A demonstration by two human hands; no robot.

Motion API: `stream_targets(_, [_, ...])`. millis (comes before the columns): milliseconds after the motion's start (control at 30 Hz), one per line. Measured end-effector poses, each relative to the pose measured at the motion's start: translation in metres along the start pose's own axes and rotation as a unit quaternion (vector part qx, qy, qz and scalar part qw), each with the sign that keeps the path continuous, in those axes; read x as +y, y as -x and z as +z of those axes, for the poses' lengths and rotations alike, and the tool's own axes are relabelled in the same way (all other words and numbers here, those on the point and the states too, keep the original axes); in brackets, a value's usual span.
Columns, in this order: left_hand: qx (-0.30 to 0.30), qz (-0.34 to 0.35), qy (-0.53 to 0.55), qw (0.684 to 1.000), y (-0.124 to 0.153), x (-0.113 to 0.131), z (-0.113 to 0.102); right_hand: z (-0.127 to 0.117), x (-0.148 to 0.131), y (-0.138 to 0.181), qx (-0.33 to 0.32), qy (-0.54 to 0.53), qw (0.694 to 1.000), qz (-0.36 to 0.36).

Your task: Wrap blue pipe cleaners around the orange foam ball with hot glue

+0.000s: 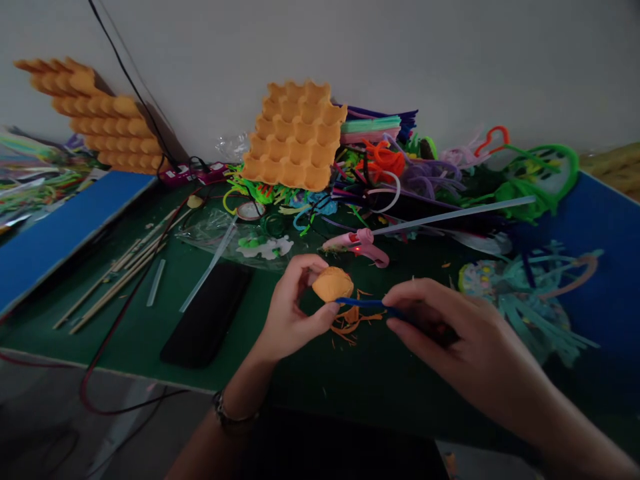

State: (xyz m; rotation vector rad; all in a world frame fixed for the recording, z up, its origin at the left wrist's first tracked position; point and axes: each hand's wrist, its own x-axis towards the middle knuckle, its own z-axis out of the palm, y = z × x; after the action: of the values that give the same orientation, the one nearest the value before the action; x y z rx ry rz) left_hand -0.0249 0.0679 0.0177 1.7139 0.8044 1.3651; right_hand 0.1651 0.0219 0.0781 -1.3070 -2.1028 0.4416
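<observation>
Held from both sides, above the counter [310, 380]

Cradling the orange ball [333, 283] in the left hand [293, 310], with fingers curled around its far side and thumb pressed near its lower edge, probably to stop it from rolling. Pinching the blue stem [363, 303] in the right hand [460, 327] between thumb and forefinger, nearly level, apparently for control over its angle. Meeting the ball at its lower edge, right by the left thumb; impossible to tell whether attached there or only pressed.

Littered with orange scraps [351, 319] on the counter between the hands. Within easy reach of the glue gun [360, 241], lying just beyond with red light lit, nozzle to the left and handle to the right, perhaps to suit a right-handed pickup. Lined on the left with sticks [125, 283] and a black slab [206, 317], seemingly laid aside to spare elbow room. Backed by an egg tray [300, 137], tilted up beside a colourful heap [420, 170], likely to save space in front.
</observation>
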Motion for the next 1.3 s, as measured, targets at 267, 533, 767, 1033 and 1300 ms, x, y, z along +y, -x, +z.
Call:
stream_targets(267, [-0.049,-0.001,0.046,0.998,0.001,-0.003,0.003,-0.010,-0.002,-0.002,0.082,0.140,0.979,-0.122])
stream_targets(533, [-0.051,0.022,0.064,0.996,0.005,-0.008,0.001,-0.003,0.002,-0.010,0.155,0.158,0.958,-0.181])
stream_targets(767, [-0.064,0.066,0.065,0.994,0.004,-0.009,0.002,0.000,0.001,-0.013,0.153,0.140,0.964,-0.164])
stream_targets(1033, [-0.057,0.104,0.069,0.990,0.004,-0.008,0.005,0.000,0.002,-0.013,0.118,0.096,0.981,-0.117])
stream_targets(1300, [-0.083,0.123,0.077,0.986,0.004,-0.006,0.007,0.002,0.005,-0.015,0.094,0.065,0.989,-0.097])
